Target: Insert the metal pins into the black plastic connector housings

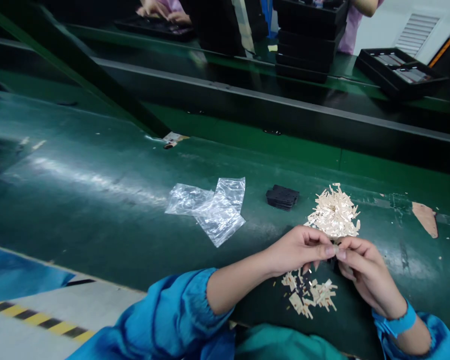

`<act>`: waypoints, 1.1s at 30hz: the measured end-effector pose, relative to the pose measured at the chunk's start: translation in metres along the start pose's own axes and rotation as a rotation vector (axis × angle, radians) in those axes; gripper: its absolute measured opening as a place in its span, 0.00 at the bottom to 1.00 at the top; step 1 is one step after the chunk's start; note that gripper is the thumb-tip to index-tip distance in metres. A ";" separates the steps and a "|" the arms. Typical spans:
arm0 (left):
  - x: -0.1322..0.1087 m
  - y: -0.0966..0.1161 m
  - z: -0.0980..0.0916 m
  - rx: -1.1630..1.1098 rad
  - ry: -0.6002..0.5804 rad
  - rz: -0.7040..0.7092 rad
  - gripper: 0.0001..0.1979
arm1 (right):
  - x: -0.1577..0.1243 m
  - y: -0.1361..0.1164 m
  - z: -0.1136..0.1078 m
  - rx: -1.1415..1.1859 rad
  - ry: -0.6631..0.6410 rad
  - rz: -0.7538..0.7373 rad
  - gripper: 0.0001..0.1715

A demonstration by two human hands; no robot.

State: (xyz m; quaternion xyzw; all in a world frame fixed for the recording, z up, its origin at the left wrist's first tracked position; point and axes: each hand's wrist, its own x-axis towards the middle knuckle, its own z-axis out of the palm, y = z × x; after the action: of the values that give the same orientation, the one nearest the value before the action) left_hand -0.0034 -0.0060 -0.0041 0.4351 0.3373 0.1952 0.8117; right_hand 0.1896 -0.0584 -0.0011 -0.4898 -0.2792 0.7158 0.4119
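My left hand [303, 248] and my right hand [363, 260] meet fingertip to fingertip above the green bench. Both are closed in a pinch on something tiny that the fingers mostly hide; a bit of dark material shows below them. Just beyond my fingers lies a heap of small cream-coloured flat pieces [333, 212]. Nearer my body is a smaller scatter of similar cream pieces [322, 294], with tiny gold-coloured bits among them. A short stack of thin black plates [282, 197] sits to the left of the heap.
Clear plastic bags [219, 210] lie flat on the green bench [108, 225]. A brown scrap [425, 219] is at the right. Behind a long rail [247, 92] stand stacked black trays [307, 45]. A co-worker's hands [165, 12] rest over another tray. A slanted green post [97, 80] meets the bench.
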 end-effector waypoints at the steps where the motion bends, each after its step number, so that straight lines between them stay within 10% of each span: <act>1: 0.000 0.000 0.000 -0.016 -0.015 -0.022 0.28 | 0.000 0.000 0.002 0.024 -0.015 0.020 0.13; 13: -0.001 0.003 0.000 0.056 -0.037 -0.037 0.27 | 0.000 -0.001 0.007 0.084 -0.047 0.066 0.14; 19: -0.029 0.049 -0.046 0.886 0.537 0.535 0.12 | 0.001 -0.002 0.005 0.043 0.005 0.044 0.16; 25: -0.048 0.066 -0.096 1.333 0.484 0.286 0.32 | 0.000 0.002 -0.002 0.048 0.015 0.036 0.17; 33: -0.029 0.054 -0.105 1.333 0.415 0.159 0.39 | 0.002 0.000 -0.004 0.034 0.014 0.034 0.17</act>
State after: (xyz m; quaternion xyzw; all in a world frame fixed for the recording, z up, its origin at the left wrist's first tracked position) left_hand -0.1005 0.0664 0.0110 0.8170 0.5001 0.0848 0.2740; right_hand 0.1931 -0.0571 -0.0034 -0.4923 -0.2557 0.7241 0.4097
